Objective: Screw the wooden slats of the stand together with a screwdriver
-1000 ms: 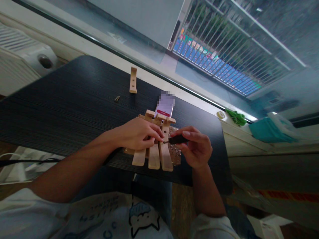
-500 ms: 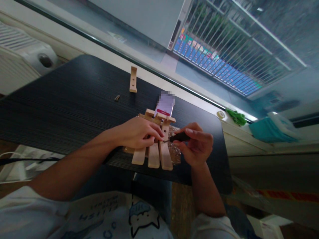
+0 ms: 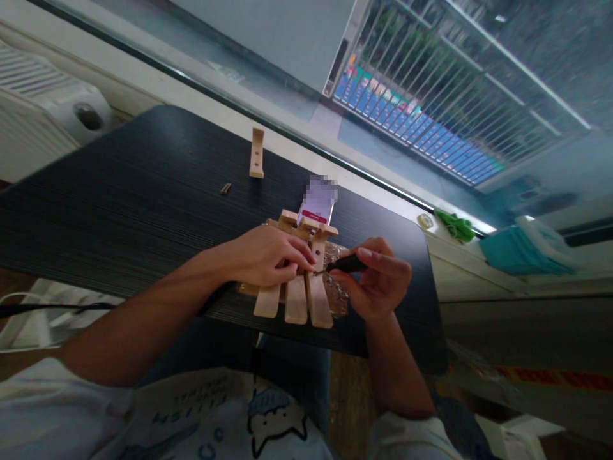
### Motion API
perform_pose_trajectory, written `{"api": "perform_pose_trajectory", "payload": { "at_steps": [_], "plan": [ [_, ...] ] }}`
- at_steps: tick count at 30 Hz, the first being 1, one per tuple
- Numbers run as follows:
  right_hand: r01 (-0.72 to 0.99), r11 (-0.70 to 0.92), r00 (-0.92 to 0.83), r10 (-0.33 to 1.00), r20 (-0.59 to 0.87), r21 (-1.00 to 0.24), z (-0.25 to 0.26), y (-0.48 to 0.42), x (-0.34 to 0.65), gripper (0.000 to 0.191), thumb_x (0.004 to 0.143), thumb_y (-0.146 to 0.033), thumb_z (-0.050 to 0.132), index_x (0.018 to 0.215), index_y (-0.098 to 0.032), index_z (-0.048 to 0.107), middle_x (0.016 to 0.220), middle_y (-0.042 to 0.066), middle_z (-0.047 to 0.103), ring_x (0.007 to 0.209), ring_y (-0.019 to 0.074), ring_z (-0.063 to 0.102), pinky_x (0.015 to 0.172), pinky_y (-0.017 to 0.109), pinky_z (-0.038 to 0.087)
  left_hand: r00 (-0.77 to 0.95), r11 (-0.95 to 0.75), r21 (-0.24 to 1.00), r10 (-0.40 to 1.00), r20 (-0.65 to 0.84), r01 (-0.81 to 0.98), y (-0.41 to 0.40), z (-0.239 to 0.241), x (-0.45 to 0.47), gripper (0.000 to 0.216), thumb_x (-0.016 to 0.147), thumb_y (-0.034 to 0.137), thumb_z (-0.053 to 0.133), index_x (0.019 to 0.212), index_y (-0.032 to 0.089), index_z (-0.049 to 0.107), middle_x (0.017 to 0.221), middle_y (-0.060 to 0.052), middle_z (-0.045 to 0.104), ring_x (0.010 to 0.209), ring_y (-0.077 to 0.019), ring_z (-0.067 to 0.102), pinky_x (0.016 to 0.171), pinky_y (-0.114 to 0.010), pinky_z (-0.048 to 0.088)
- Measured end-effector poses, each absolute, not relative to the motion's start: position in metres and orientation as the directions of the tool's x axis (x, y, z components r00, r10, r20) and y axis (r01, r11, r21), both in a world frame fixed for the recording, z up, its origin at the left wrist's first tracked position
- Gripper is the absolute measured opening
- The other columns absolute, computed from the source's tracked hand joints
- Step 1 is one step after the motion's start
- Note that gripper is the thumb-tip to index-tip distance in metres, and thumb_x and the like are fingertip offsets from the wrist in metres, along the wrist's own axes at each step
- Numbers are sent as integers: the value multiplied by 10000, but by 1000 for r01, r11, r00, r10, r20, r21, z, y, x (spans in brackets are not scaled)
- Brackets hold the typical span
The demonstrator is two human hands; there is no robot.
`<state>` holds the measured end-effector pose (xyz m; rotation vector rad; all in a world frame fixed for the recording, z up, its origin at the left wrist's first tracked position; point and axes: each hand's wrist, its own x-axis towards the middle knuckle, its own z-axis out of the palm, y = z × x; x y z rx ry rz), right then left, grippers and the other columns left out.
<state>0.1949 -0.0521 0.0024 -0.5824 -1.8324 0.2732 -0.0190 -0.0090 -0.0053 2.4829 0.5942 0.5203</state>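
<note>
In the head view, my right hand (image 3: 383,281) is closed round the black handle of a screwdriver (image 3: 348,264), held low and slanting to the left. Its thin metal shaft reaches the rightmost wooden piece of a wooden hook rack (image 3: 322,303), below a dark hole. My left hand (image 3: 268,255) lies across the rack's other pieces, its fingers bent over the wood and the index fingertip close to the screwdriver's tip. The three pale slats have upturned ends. Crinkled clear plastic packaging (image 3: 339,297) lies under the rack. What the screwdriver's tip meets is too small to tell.
On the dark table (image 3: 143,211) a loose wooden hook (image 3: 257,153) with two holes lies near the window. Small screws (image 3: 226,188) lie left of it. A phone (image 3: 317,201) rests just beyond the rack. A green cloth (image 3: 454,225) is on the sill to the right.
My right hand and the screwdriver have shifted very slightly. My left hand and the rack hold their place.
</note>
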Motion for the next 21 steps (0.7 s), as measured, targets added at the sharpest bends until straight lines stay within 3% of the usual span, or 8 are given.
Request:
{"api": "perform_pose_trajectory", "payload": {
  "at_steps": [11, 17, 21],
  "plan": [
    [242, 879, -336, 473, 815, -410, 8, -53, 197, 545, 802, -203, 692, 1295, -365, 527, 892, 7, 637, 713, 153, 582, 505, 272, 537, 827, -746, 587, 518, 216, 314, -11, -1, -18, 350, 767, 115, 527, 991, 213, 777, 1135, 12, 735, 924, -156, 707, 812, -228, 484],
    [147, 786, -400, 603, 691, -601, 13, -59, 202, 408, 904, -173, 509, 1269, -353, 519, 1174, 51, 686, 995, 189, 687, 678, 359, 626, 829, -758, 575, 510, 230, 307, -11, -2, -19, 364, 769, 114, 521, 1011, 216, 773, 1128, 6, 738, 957, -164, 703, 831, -230, 488],
    [71, 745, -404, 629, 664, -663, 12, -60, 203, 417, 897, -122, 523, 1265, -319, 527, 1111, 54, 740, 986, 199, 724, 698, 374, 638, 824, -765, 565, 512, 243, 309, -11, -3, -19, 375, 768, 106, 520, 1018, 220, 775, 1110, 4, 742, 943, -159, 706, 827, -228, 490]
  ]
}}
